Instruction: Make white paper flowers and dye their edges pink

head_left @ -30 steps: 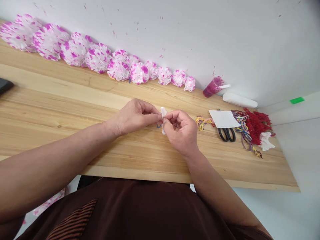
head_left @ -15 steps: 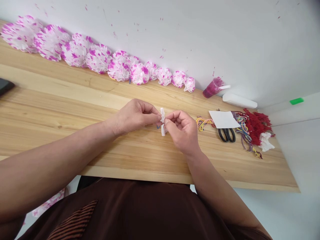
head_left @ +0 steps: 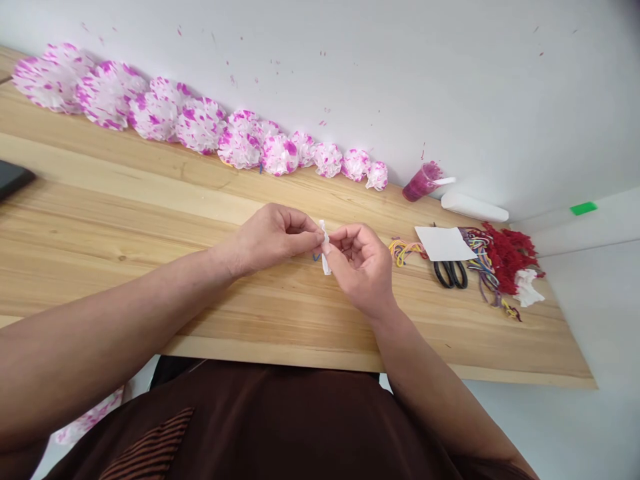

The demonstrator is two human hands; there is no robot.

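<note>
My left hand [head_left: 280, 237] and my right hand [head_left: 364, 263] meet above the middle of the wooden table. Between their fingertips stands a narrow folded strip of white tissue paper [head_left: 327, 265]. Both hands pinch it near its middle, thumbs against forefingers, and its two ends stick out above and below. A short bit of blue string [head_left: 316, 257] shows under the left fingertips; how it joins the paper is hidden by the fingers.
White-and-pink paper pom-poms [head_left: 200, 125] line the wall. At right are a cup of magenta liquid [head_left: 420, 183], a white container [head_left: 474, 207], yellow strings [head_left: 404, 252], a white card [head_left: 445, 243] over black-handled scissors [head_left: 451, 275], and red crumpled material [head_left: 507, 253]. A dark object [head_left: 14, 179] lies far left.
The camera view has shifted slightly. My right thumb now lies closer over the middle of the white strip, and the fingertips of both hands are nearer each other.
</note>
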